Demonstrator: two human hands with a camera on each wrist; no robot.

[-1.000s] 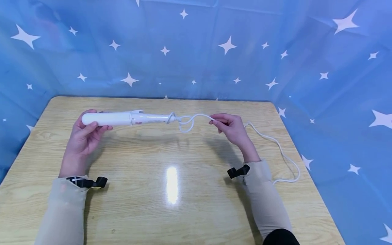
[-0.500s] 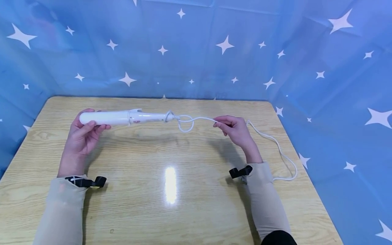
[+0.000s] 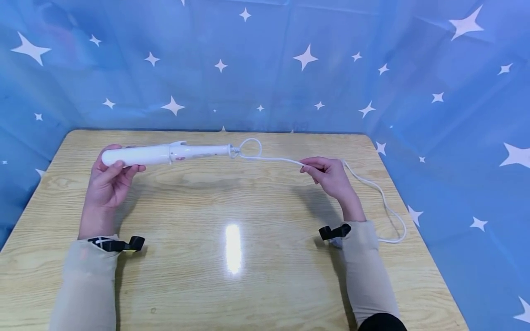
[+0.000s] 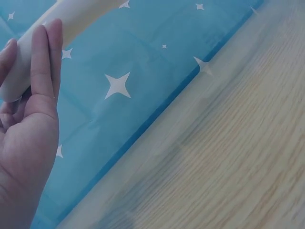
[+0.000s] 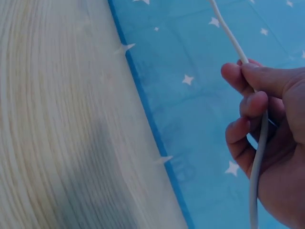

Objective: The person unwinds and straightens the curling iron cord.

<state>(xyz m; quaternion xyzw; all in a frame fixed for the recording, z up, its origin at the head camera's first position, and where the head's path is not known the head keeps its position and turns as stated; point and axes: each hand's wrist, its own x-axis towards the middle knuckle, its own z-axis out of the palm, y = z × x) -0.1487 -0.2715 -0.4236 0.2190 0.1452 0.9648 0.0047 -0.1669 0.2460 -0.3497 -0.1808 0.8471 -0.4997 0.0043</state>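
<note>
A white curling iron (image 3: 198, 151) lies nearly level above the table in the head view, its slim handle pointing right. My left hand (image 3: 107, 181) holds the thick barrel end between thumb and fingers; in the left wrist view the fingers (image 4: 42, 67) lie along the barrel (image 4: 76, 16). From the handle's end runs a white cord (image 3: 273, 159), with one loop standing up near the handle. My right hand (image 3: 333, 179) pinches the cord, drawn fairly straight. In the right wrist view the cord (image 5: 257, 167) passes between thumb and forefinger and down across the palm.
The rest of the cord (image 3: 383, 197) curves over the right side of the wooden table (image 3: 178, 276) and passes behind the right forearm. A blue star-printed cloth (image 3: 265, 82) hangs behind the table and along its sides. Both wrists wear black camera straps (image 3: 118, 245).
My right hand has slid right, pulling the cord straighter. The coil round the handle's end has come off it, and the loop has swung upward. The curling iron's handle end has risen slightly.
</note>
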